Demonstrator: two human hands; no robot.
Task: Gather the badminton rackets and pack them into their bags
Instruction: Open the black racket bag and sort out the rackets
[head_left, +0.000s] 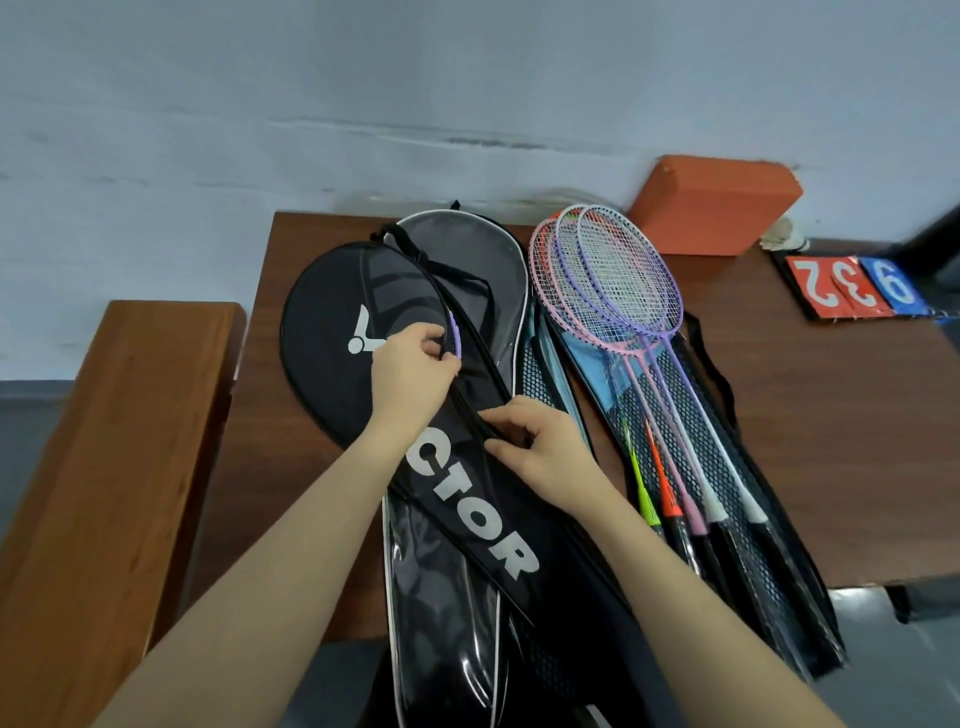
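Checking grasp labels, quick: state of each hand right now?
Left hand: closed, pinching the edge of the black racket bag beside a purple racket rim.
Right hand: closed, pinching the bag's zipper edge.

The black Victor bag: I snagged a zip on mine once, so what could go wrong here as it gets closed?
The purple racket rim still pokes out of the black Victor bag at the opening where the left hand pinches it; the zip could catch on it. The right hand pinches the edge lower down, so pulling might drag the bag, which overhangs the table, toward the edge.
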